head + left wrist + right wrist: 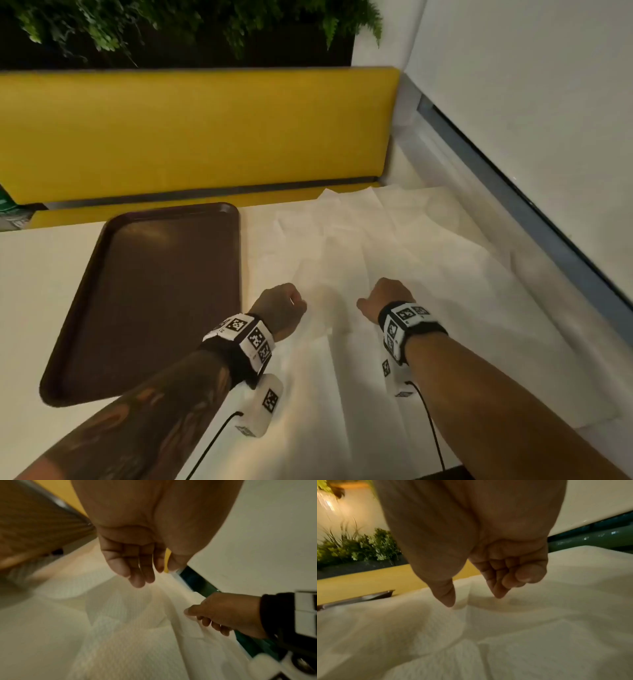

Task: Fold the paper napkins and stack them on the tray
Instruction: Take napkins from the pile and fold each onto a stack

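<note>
Hovering over the white paper napkins (359,260), both my hands are low and close to the sheets. My left hand (279,310) hangs with fingers (137,574) loosely curled, tips pointing down, holding nothing; the left wrist view shows a gap between fingertips and paper. My right hand (387,296) has thumb (445,596) and forefinger reaching down to a raised ridge of napkin; the right wrist view shows both tips at the paper, the other fingers curled in. Whether the thumb and finger actually pinch the fold, I cannot tell: both wrist views are blurred, and from the head view the fingers are hidden behind the back of the hand.

The napkins lie unfolded, creased and overlapping across the right part of the pale table (30,291). Their edges blend together, so how many sheets there are is hard to make out. The near ones are covered by my forearms and the white wrist camera units (263,407).

The dark brown rectangular plastic tray (154,291) sits on the table just left of the napkins, its near corner hidden under my left forearm. Behind the table is a yellow padded bench back (191,133), with green plants (191,24) above it, cut off at the top.
</note>
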`<state>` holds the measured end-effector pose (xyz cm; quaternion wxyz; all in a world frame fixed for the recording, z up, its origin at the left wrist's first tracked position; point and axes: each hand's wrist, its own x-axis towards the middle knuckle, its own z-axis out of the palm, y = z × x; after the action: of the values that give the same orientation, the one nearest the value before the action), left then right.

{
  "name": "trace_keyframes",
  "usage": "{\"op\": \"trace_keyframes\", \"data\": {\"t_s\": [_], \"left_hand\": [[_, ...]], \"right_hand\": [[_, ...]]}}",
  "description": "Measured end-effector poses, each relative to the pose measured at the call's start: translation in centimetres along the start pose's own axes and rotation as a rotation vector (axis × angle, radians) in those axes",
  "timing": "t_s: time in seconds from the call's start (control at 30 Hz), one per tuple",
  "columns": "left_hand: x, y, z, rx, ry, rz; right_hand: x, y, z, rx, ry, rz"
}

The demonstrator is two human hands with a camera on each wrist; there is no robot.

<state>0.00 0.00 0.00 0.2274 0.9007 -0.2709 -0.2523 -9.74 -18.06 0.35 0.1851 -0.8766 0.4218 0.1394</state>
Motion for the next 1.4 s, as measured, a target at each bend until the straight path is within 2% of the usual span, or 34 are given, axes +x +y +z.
{"op": "trace_keyframes", "data": {"t_s": [0.1, 0.2, 0.33, 0.6, 0.7, 0.8, 0.93, 1.13, 1.3, 1.4], "left_hand": [[1.8, 0.0, -0.5, 0.004, 0.062, -0.075], [3.2, 0.4, -1.6, 0.077, 0.076, -0.094], [4.5, 2.0, -2.5, 0.191, 0.123, -0.023], [4.4, 3.5, -0.9, 0.236, 0.083, 0.083], [4.1, 3.5, -0.8, 0.156, 0.123, 0.188], [3.5, 4.1, -1.5, 0.147, 0.203, 0.318], [3.0, 5.1, -2.9, 0.27, 0.245, 0.433], [2.5, 6.6, -5.7, 0.466, 0.238, 0.523], [1.6, 6.0, -8.4, 0.368, 0.155, 0.553], [0.7, 5.8, -9.7, 0.174, 0.122, 0.586]], "right_hand": [[1.0, -0.5, 0.3, -0.031, -0.027, 0.006], [1.4, -0.9, 0.3, -0.043, -0.066, 0.014], [1.6, -1.2, 0.1, -0.07, -0.086, 0.01], [0.6, -2.0, -0.7, -0.06, -0.065, -0.064], [-0.2, -2.6, -1.6, -0.017, 0.003, -0.164], [-1.0, -2.9, -2.6, -0.002, 0.083, -0.344], [-2.7, -3.4, -4.8, 0.079, 0.134, -0.552], [-4.7, -3.5, -7.7, 0.111, 0.094, -0.659], [-5.1, -2.0, -10.3, 0.196, 0.062, -0.631], [-5.0, -1.4, -11.3, 0.249, 0.042, -0.629]]}}
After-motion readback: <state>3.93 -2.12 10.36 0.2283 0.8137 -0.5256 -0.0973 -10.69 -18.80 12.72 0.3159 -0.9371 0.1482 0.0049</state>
